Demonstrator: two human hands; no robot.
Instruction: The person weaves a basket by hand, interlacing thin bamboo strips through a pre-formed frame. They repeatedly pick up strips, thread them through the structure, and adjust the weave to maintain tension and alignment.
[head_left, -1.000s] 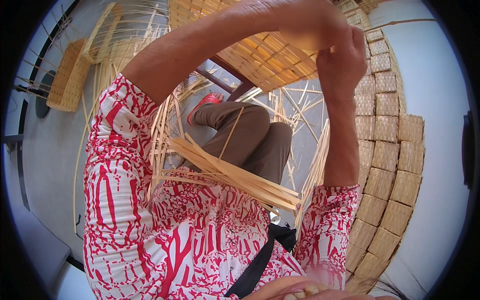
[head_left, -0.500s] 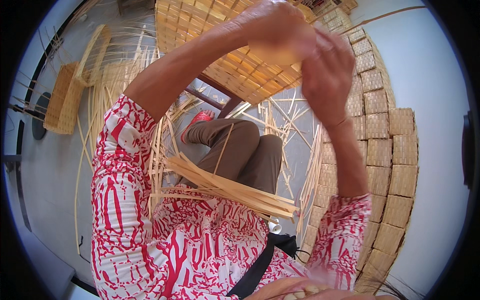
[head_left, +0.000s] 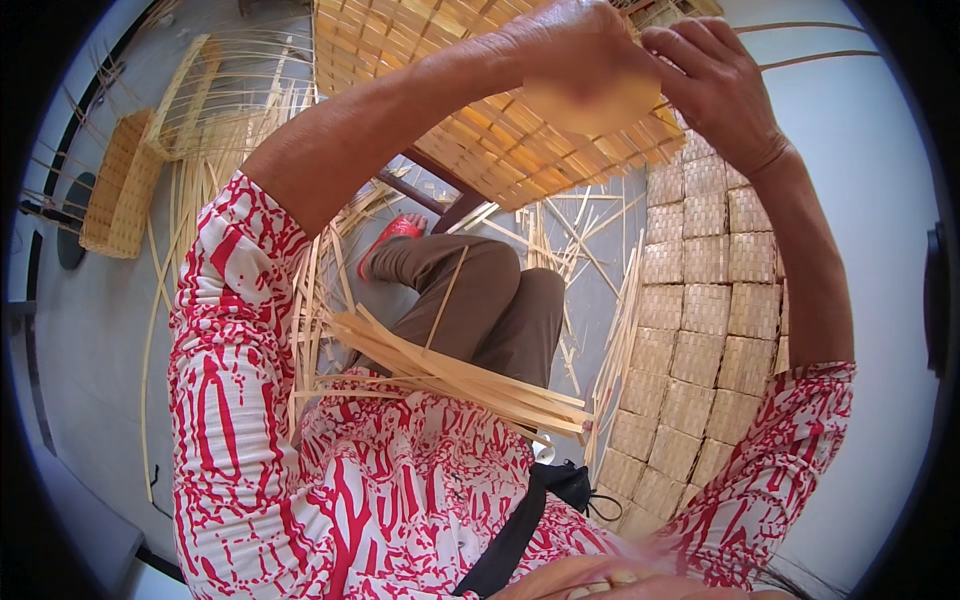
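A large woven bamboo-strip basket (head_left: 560,165) with an open lattice weave is in front of me at the top. My left hand (head_left: 585,35) lies over its upper part, the fingers hidden by blur. Right beside it, my right hand (head_left: 715,90) is raised at the basket's right corner with curled fingers. What those fingers pinch is hidden. Two thin brown strips (head_left: 815,58) run out to the right from behind this hand. Across my lap rests a bundle of flat, pale bamboo strips (head_left: 460,380).
Small woven baskets (head_left: 690,330) are stacked in rows at the right, beside the white wall (head_left: 880,200). Unfinished baskets (head_left: 118,190) with loose strip ends stand at the left. Long strips (head_left: 320,280) litter the grey floor. A dark wooden support (head_left: 460,210) shows under the large basket.
My right hand and forearm have swung right, and the elbow is farther out. My left hand has shifted slightly right. Two brown strips now show at the right where one showed before.
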